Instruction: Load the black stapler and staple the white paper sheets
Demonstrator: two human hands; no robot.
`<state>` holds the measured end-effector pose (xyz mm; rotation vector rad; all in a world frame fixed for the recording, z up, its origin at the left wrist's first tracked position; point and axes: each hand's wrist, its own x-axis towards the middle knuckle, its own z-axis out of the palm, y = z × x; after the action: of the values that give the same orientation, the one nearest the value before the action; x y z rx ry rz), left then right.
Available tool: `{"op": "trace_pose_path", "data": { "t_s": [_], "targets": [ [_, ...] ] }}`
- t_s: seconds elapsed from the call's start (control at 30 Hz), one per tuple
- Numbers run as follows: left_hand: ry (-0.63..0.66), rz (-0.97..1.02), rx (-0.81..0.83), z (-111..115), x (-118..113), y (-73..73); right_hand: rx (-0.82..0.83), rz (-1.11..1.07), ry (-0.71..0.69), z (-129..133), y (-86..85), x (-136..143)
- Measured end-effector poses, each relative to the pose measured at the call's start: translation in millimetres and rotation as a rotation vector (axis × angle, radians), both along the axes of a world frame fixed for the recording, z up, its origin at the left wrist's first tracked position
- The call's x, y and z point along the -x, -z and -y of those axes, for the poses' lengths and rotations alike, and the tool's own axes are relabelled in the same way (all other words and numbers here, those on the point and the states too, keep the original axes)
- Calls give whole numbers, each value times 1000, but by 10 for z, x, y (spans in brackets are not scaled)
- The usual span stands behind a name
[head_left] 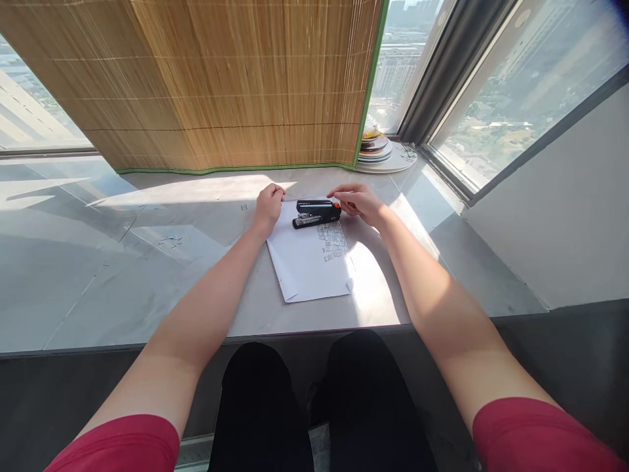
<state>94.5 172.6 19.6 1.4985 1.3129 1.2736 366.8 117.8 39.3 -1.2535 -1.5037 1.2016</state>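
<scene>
A black stapler (pixel 317 213) with an orange-red spot at its right end lies on its side on a stack of white paper (pixel 307 262). Many thin metal staples (pixel 333 241) are spread in a patch on the sheet, just below the stapler. At the upper left corner of the paper is my left hand (pixel 270 204), its fingers closed together; whatever they may hold is hidden. My right hand (pixel 358 198) is beside the stapler's right end, index finger stretched leftward and the other fingers loosely bent. No object shows in its fingers.
The paper rests on a pale stone windowsill (pixel 206 288). More loose staples (pixel 170 241) lie to the left. A bamboo blind (pixel 236 85) hangs behind, and stacked plates (pixel 378 154) stand in the back right corner. A white wall (pixel 565 196) bounds the right.
</scene>
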Motion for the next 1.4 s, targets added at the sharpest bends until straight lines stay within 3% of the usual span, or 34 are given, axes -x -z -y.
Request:
{"op": "trace_pose_path", "data": {
  "t_s": [0.1, 0.4, 0.67, 0.97, 1.4],
  "targets": [
    [-4, -2, 3, 6, -3, 2, 185, 5, -172, 41, -46, -83],
    [32, -83, -23, 0, 10, 27, 124, 50, -269, 58, -10, -26],
    [20, -73, -14, 5, 0, 8, 182, -19, -173, 55, -15, 13],
    [-143, 183, 45, -73, 31, 35, 193, -30, -144, 58, -26, 41],
    [-118, 162, -1, -71, 11, 40, 161, -13, -188, 30, -7, 19]
  ]
}}
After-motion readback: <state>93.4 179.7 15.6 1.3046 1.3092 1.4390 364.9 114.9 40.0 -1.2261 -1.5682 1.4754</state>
